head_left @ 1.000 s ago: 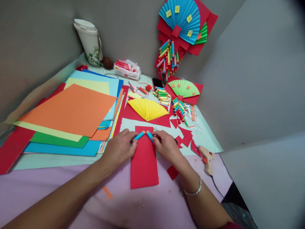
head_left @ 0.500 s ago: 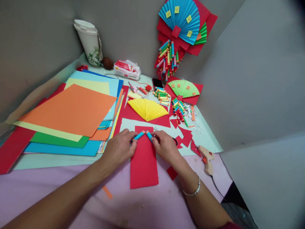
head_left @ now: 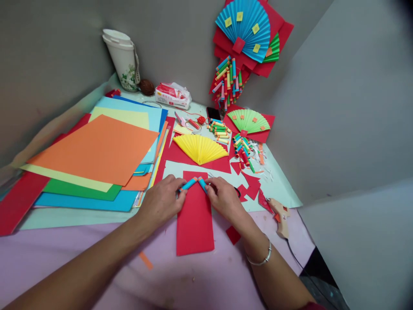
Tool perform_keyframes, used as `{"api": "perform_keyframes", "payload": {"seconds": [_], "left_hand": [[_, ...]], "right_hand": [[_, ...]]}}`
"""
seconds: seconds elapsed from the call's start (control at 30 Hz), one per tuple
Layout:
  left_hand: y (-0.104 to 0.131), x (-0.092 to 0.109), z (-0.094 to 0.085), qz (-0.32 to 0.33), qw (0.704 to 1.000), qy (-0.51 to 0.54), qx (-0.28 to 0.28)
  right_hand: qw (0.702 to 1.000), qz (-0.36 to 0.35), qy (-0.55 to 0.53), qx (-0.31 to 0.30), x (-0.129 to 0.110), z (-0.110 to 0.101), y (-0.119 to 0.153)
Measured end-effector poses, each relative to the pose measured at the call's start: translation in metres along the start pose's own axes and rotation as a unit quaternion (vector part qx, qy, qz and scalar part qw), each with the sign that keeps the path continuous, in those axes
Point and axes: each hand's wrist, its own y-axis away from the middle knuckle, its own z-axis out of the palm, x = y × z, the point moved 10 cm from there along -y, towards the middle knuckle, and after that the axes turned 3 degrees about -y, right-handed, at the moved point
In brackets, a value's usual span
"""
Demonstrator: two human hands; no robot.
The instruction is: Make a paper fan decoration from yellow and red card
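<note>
My left hand (head_left: 166,196) pinches a small blue paper roll (head_left: 189,184) with an orange tip. A matching blue roll (head_left: 202,184) is held between the thumb and fingers of my right hand (head_left: 223,196). Their orange ends lean toward each other in a shallow peak, nearly touching, over the upper part of a red card strip (head_left: 195,228). Just beyond lies a yellow pleated paper fan (head_left: 200,148) on red paper. Several more coloured paper rolls (head_left: 220,130) are piled behind it.
Stacked coloured sheets (head_left: 97,150) cover the left side. A glue gun (head_left: 281,215) with its cord lies at right, near red paper scraps (head_left: 251,183). At the back stand a white cup (head_left: 122,60) and a tissue pack (head_left: 173,95). A blue fan decoration (head_left: 248,26) hangs on the wall.
The hands and both rolls stay practically still. Only the camera view has shifted very slightly.
</note>
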Motion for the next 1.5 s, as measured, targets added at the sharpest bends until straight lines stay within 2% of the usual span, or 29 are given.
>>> {"api": "perform_keyframes", "payload": {"seconds": [0.87,1.13,1.5], "left_hand": [[0.0003,0.0020,-0.0027,0.005,1.000,-0.019,-0.003],[0.0012,0.0022,-0.0003,0.008,1.000,-0.007,-0.019],[-0.0014,0.0003,-0.0011,0.007,1.000,-0.009,-0.024]], "right_hand": [[1.000,-0.001,0.004,-0.003,-0.0016,0.0015,0.0025],[1.000,0.007,0.009,-0.008,0.0002,0.0022,0.0020],[1.000,-0.005,-0.005,0.014,-0.0003,-0.0041,0.0016]]}}
